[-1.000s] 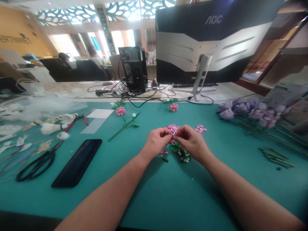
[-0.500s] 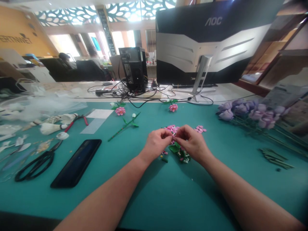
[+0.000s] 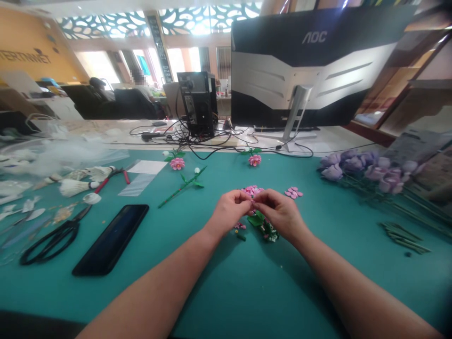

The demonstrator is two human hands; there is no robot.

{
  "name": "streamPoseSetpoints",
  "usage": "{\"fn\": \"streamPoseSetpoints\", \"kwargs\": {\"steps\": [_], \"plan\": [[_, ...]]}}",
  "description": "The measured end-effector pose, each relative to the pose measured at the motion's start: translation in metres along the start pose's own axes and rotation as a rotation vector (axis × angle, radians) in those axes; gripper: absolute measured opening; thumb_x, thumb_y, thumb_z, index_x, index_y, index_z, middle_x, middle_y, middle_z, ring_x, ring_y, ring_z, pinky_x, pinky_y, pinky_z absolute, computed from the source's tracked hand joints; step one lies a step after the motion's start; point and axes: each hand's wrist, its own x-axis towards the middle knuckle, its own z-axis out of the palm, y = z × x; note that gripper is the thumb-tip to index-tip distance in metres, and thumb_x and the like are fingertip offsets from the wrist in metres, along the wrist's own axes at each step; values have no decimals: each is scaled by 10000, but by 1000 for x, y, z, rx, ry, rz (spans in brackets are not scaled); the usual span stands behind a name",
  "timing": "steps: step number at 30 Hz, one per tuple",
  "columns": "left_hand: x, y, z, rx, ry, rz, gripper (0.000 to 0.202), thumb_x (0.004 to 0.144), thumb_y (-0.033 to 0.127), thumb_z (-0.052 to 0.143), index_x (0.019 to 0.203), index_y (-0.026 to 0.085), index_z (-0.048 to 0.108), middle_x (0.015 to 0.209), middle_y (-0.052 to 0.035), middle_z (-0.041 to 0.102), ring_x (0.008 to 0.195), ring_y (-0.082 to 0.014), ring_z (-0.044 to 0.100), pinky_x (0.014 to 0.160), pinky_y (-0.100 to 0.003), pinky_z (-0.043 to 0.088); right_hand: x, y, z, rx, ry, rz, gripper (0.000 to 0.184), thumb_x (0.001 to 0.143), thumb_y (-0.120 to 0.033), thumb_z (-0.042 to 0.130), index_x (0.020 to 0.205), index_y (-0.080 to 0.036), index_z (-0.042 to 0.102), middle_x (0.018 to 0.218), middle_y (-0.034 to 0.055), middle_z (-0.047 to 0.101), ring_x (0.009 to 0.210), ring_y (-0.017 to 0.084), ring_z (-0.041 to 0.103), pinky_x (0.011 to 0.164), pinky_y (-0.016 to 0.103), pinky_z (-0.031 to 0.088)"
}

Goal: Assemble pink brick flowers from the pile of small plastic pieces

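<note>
My left hand [image 3: 231,211] and my right hand [image 3: 280,209] meet fingertip to fingertip over the mat, both closed in a pinch. Whatever sits between the fingertips is too small to make out; a hint of pink shows there. Behind and below the fingers lies a pile of pink pieces [image 3: 253,190], partly hidden by my hands. Green leaf pieces [image 3: 257,219] and a cluster of small green and white parts [image 3: 270,232] lie just under my right hand. A few pink petals [image 3: 294,192] rest beyond it. Near my left wrist is a short green piece [image 3: 241,237].
Pink flowers [image 3: 177,163] and a green stem [image 3: 181,187] lie further back. To the left are a phone [image 3: 111,240], black scissors [image 3: 52,240], red-handled pliers [image 3: 102,185] and shuttlecocks [image 3: 76,187]. Purple flowers [image 3: 367,167] and green sticks [image 3: 404,237] lie right. A monitor [image 3: 314,70] stands behind.
My right hand has shifted slightly left and down, uncovering more of the pink petals behind it. The fingertips stay together. The camera view has moved a little.
</note>
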Motion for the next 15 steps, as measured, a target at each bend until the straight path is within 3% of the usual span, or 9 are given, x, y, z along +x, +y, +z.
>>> {"fn": "streamPoseSetpoints", "kwargs": {"steps": [4,15], "plan": [[1,-1,2,-186,20,-77,87,699,173,646,755,124,601,695,-1,619,619,-82,589,674,-232,502,-1,-2,2,37,2,14,130,803,-289,630,899,-219,684,838,22,703,749,167,640,688,287,503],[-1,3,3,-258,56,-101,87,655,108,660,722,116,604,650,-4,624,575,-81,581,617,-214,490,-4,-8,5,-34,90,26,133,802,-291,635,888,-232,717,833,15,720,748,165,652,682,270,508]]}}
